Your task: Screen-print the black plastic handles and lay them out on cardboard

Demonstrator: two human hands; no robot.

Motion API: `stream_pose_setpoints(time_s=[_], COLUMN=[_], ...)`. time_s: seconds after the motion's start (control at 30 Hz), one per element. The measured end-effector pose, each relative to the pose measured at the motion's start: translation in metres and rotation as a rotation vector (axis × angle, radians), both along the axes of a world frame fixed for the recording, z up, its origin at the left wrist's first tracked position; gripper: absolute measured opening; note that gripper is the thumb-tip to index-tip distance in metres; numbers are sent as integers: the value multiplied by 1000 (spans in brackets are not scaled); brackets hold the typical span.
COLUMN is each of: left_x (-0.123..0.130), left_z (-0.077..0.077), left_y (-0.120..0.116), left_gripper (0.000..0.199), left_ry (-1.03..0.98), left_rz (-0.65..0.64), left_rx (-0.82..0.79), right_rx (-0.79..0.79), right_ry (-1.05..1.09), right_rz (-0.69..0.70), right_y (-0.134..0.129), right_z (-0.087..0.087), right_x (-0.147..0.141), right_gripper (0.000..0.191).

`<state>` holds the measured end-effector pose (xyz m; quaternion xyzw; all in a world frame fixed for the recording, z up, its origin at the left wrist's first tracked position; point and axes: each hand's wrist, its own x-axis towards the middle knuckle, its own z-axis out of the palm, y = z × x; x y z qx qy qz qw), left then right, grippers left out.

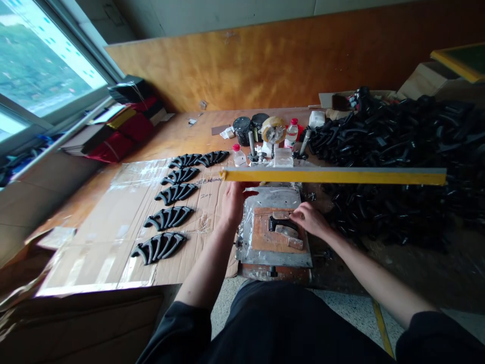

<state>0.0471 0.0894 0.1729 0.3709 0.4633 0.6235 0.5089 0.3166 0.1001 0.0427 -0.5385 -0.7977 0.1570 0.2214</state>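
Note:
A curved black part (283,223), glossy and widened at its left end, lies in a fixture of small blocks on a brown board (261,242). My right hand (308,218) pinches the part's right end. The board rests on a grey metal plate (276,259). Above the plate a long bar with a yellow front and grey top (333,176) spans left to right. My left hand (234,199) is just below the bar's left end, by the plate's far left corner. The bar hides most of its fingers; whether it grips the bar, I cannot tell.
Several rows of black curved parts (161,247) lie on flattened cardboard (102,242) at left. A large heap of black parts (397,141) fills the right. Behind the plate stand dark tubs (242,131), a tape roll (273,130), and red-capped bottles (291,134).

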Motion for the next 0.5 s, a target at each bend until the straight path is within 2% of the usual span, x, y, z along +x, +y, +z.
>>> stream_pose_setpoints(time_s=[0.07, 0.1, 0.2, 0.27, 0.33, 0.37, 0.43, 0.5], left_x=[10, 16, 41, 52, 49, 40, 10, -30], left_z=[-17, -29, -72, -97, -113, -119, -127, -132], left_y=[-12, -23, -71, -96, -106, -105, -94, -80], left_gripper=[53, 56, 63, 60, 53, 50, 43, 38], left_ry=[-14, -21, -78, -195, -237, -181, 89, 428], left_rz=[54, 2, -381, -454, -350, -274, -119, 2], left_rx=[-78, -175, -594, -698, -699, -687, -659, -610], right_rx=[-55, -95, -187, -166, -123, -108, -90, -85], right_ry=[-151, -200, -159, -46, 58, 85, 39, -146], right_rz=[57, 40, -72, 9, 191, 239, 176, 5], right_y=[-21, -29, -54, -67, -71, -68, -54, -34], right_z=[-10, -11, -2, 5, 8, 8, 2, -9], right_x=[-29, -41, -70, -82, -79, -70, -34, 17], right_gripper=[18, 15, 15, 15, 16, 17, 22, 28])
